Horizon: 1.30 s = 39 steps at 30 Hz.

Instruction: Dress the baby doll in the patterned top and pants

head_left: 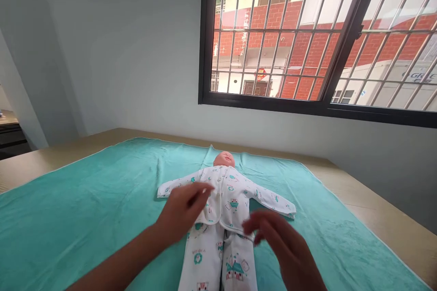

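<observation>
A baby doll (pixel 224 159) lies on its back, its head toward the wall and its arms spread wide. It wears a white printed long-sleeved top (pixel 235 191) with a closed front and matching white printed trousers (pixel 203 259). My left hand (pixel 184 211) hovers over the left side of the top, fingers loosely curved, with nothing visible in them. Above the top's lower right hem is my right hand (pixel 285 245), slightly blurred, its fingers bent and apart and no object showing in it. The ends of the trouser legs are out of frame.
Under the doll a turquoise cloth (pixel 102 204) covers most of a wooden table (pixel 368 188), with some creases near the head. Behind the table stands a pale wall (pixel 136 63) with a barred, dark-framed window (pixel 262 101). Another piece of furniture (pixel 12 134) shows at far left.
</observation>
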Each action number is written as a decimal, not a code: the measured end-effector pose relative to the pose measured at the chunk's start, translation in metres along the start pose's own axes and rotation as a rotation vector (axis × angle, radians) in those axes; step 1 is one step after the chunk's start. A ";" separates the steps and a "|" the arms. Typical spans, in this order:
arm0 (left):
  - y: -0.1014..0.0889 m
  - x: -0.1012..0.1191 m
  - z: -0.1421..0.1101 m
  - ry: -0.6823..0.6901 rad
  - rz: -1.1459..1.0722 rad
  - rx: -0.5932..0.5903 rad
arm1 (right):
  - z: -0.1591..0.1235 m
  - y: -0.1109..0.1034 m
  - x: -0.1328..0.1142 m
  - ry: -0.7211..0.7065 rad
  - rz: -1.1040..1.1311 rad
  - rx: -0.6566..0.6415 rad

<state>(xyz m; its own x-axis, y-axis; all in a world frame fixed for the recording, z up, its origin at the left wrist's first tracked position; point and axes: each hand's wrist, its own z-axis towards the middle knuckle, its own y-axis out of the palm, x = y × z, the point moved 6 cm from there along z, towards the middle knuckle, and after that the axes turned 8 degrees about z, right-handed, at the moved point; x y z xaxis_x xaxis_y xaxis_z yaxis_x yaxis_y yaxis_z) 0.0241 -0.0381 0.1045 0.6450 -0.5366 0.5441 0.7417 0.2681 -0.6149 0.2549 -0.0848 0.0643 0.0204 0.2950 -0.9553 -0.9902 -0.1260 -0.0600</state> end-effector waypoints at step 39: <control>0.146 -0.101 0.119 -0.619 -0.882 -0.123 | 0.231 0.007 0.120 0.194 0.148 0.233</control>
<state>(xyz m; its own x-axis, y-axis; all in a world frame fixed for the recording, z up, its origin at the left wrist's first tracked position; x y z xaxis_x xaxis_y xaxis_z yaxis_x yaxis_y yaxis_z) 0.0891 0.1505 0.0276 -0.1004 0.0049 0.9949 0.9883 -0.1148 0.1003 0.2183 0.1684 0.0160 -0.1218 0.1014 -0.9874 -0.9889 0.0728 0.1295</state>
